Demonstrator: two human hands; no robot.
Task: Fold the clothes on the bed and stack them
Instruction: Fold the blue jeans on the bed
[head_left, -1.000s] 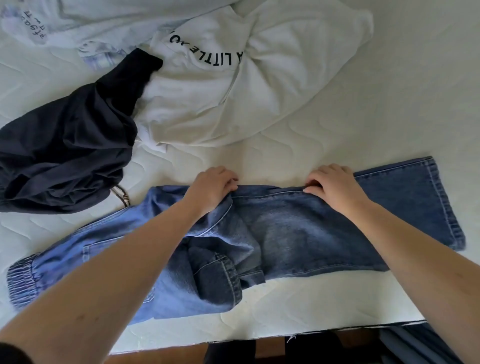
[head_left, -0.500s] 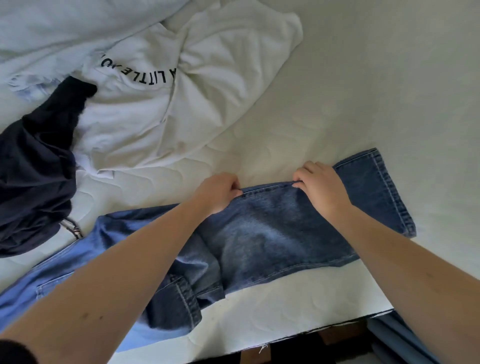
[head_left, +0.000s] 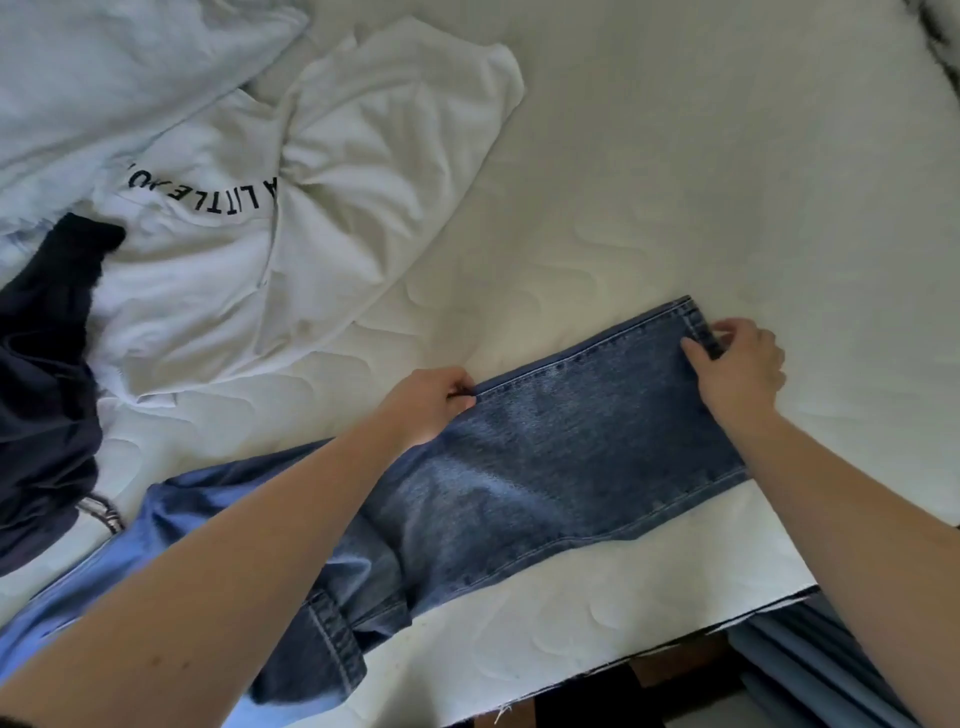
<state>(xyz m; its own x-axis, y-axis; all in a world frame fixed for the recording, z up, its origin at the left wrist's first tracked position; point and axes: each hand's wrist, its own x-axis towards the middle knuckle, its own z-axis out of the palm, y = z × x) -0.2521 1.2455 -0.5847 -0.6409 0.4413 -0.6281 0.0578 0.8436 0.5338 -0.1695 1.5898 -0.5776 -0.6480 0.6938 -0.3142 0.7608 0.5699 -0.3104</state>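
A pair of dark blue jeans (head_left: 561, 467) lies stretched across the near part of the white quilted bed (head_left: 675, 182). My left hand (head_left: 431, 405) pinches the far seam of the leg near its middle. At the hem on the right, my right hand (head_left: 740, 369) grips the cuff with thumb and fingers. A lighter blue denim garment (head_left: 171, 530) lies under my left forearm, partly hidden. A crumpled white shirt with black lettering (head_left: 291, 218) sits at the back left, with a dark navy garment (head_left: 41, 374) beside it at the left edge.
A pale blue cloth (head_left: 104, 67) is bunched at the top left. The mattress edge (head_left: 597, 670) runs along the bottom, with dark floor and blue striped fabric (head_left: 810, 670) below it. Bare mattress spreads over the right and far side.
My right hand slid right along the leg to the hem and took hold of the cuff. The left hand kept its pinch on the seam. The view shifted right.
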